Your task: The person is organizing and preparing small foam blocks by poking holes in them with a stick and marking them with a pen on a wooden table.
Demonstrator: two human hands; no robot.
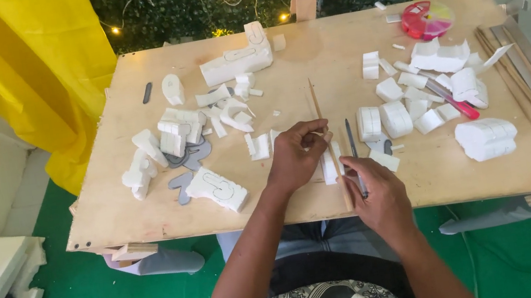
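My left hand [295, 157] presses down on a white foam piece [330, 165] and a long thin wooden stick [318, 108] near the front of the wooden table [147, 212]. My right hand [378, 193] grips a slim dark blade [352, 145] beside the foam piece, its tip pointing away from me. The stick runs from under my left fingers toward the middle of the table.
Many white foam offcuts [182, 123] lie left and right. A large foam block [236, 60] sits at the back, a red-handled cutter [459, 106] and a pink round container [425, 19] at right, wooden sticks [516, 78] at the far right. Yellow cloth [50, 63] hangs left.
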